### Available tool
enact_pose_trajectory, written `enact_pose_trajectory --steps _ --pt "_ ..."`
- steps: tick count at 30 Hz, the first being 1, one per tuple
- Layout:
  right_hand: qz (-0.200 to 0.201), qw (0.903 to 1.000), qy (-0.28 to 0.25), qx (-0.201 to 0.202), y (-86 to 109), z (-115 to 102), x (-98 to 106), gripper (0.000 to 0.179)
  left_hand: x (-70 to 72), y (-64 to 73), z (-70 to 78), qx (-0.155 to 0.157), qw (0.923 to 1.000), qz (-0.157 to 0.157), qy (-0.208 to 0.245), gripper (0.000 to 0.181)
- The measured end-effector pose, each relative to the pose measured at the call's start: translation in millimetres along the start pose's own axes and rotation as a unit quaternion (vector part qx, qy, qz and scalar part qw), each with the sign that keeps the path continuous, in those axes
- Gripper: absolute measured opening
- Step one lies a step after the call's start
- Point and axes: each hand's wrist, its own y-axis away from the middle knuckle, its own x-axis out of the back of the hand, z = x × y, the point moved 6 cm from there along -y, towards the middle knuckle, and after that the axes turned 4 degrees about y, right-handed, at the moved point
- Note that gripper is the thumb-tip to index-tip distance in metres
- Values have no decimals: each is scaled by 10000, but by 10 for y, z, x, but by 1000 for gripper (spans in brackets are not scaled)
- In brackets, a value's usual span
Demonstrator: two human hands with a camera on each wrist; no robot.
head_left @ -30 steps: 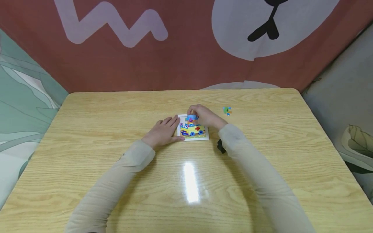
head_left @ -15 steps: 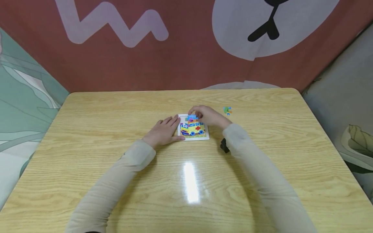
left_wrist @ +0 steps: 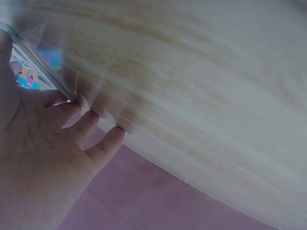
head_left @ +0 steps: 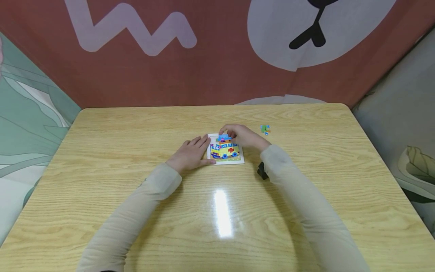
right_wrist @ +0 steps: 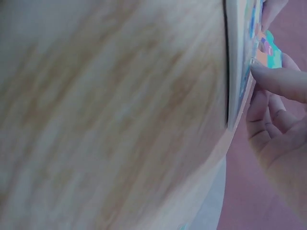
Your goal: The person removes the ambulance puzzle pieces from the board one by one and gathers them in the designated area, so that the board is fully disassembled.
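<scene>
A small white-framed jigsaw puzzle point(head_left: 229, 163) with a yellow ambulance picture lies on the table in the head view. My left hand point(head_left: 190, 153) rests along its left side, fingers spread and thumb on the lower left corner. At the top of the picture, my right hand point(head_left: 242, 135) pinches a blue-and-orange puzzle piece point(head_left: 224, 137). The right wrist view shows that puzzle piece point(right_wrist: 274, 56) standing up from the puzzle, by the thumb. In the left wrist view, the frame's edge point(left_wrist: 41, 64) touches the fingers of my left hand point(left_wrist: 43, 134).
Several loose puzzle pieces point(head_left: 265, 129) lie to the right of the puzzle, beyond my right wrist. A black object point(head_left: 262, 171) shows at the right sleeve's cuff. The wooden table point(head_left: 136, 124) ends at a reddish wall covering point(head_left: 217, 75).
My right hand has shifted slightly right, and the pinched puzzle piece now tilts with its upper part flatter to view. The left hand and the puzzle frame stay in place.
</scene>
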Motion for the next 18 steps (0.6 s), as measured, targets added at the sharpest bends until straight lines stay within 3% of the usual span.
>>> enact_pose_trajectory --steps 6,18 --pt "-99 9994 -271 -213 21 26 -1 39 -2 -5 0 -6 10000 5 19 84" --pt "-124 9992 -276 -280 21 49 -24 40 -15 30 56 -377 9987 -124 -307 61"
